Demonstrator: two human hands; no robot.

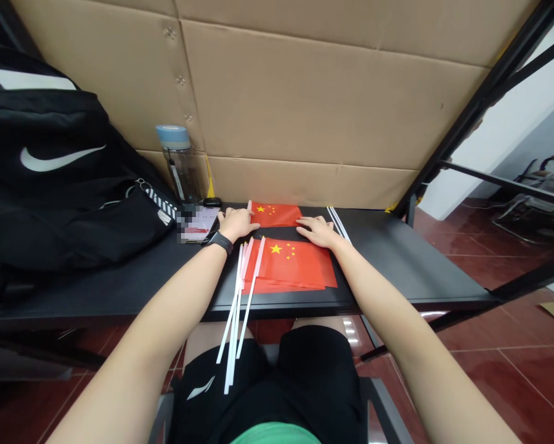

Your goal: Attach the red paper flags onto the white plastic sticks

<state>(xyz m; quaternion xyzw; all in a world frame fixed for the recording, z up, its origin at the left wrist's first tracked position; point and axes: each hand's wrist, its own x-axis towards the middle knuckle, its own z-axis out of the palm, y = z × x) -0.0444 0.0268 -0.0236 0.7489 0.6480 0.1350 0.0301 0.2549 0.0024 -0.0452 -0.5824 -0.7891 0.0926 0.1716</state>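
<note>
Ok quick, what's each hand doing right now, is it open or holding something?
Left hand: at the left edge of the far red flag; can't tell if it's gripping.
Right hand: open, at that flag's right edge.

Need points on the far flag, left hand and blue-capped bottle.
Far flag (281, 216): head view, on the red cloth.
Left hand (236, 224): head view, on the back of the hand.
Blue-capped bottle (183, 171): head view, on the see-through body.

Flags (299, 266) — red, yellow-starred; sticks (234, 339) — plain white.
</note>
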